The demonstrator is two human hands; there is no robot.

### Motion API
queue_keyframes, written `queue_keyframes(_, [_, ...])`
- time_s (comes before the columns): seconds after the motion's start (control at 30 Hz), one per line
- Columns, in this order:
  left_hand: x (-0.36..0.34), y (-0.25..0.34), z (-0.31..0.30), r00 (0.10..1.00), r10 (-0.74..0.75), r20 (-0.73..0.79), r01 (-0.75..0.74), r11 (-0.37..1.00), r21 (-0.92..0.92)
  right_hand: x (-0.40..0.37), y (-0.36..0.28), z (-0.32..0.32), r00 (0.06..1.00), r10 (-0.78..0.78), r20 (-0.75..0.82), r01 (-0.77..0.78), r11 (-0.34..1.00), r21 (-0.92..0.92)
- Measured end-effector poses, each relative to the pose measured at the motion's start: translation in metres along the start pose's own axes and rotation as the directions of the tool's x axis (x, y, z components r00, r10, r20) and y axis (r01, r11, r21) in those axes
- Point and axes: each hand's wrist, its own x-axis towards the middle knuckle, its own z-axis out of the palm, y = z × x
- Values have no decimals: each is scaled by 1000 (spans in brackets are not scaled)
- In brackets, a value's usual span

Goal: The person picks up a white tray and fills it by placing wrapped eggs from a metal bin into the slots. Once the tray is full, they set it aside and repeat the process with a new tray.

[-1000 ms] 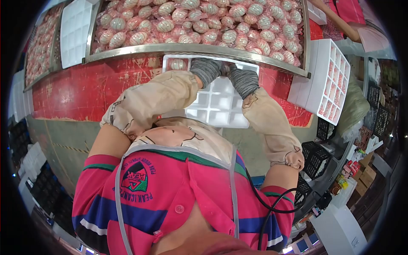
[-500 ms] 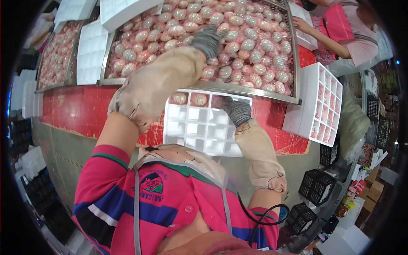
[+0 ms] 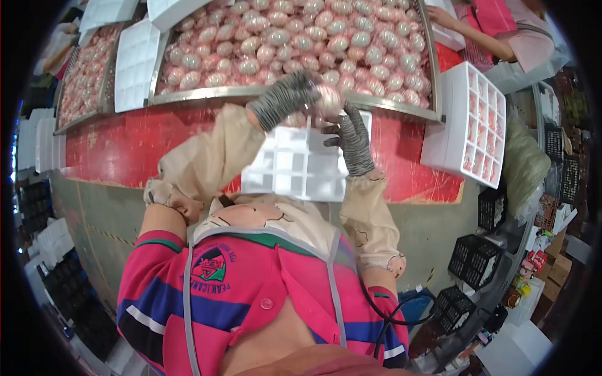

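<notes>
Nearest the body, a white compartment tray lies on the red counter, and its near cells look bare. Above it the gloved right hand is spread wide, holding nothing, its fingertips just beside a wrapped pink ball. The gloved left hand has its fingers closed on that ball, held over the tray's far edge. Beyond is a metal bin heaped with more wrapped balls, and another person's hand is at its far right.
</notes>
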Motion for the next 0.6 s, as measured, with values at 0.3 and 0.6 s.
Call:
queue_keyframes(0.3, [11,-114,51,899,435,52,-318,566,761,-4,13,-79,977,94,-189,-161,912,-378])
queue_keyframes(0.6, [48,-116,55,983,172,63,-92,163,982,33,-10,-115,938,-165,306,240,-328,-914])
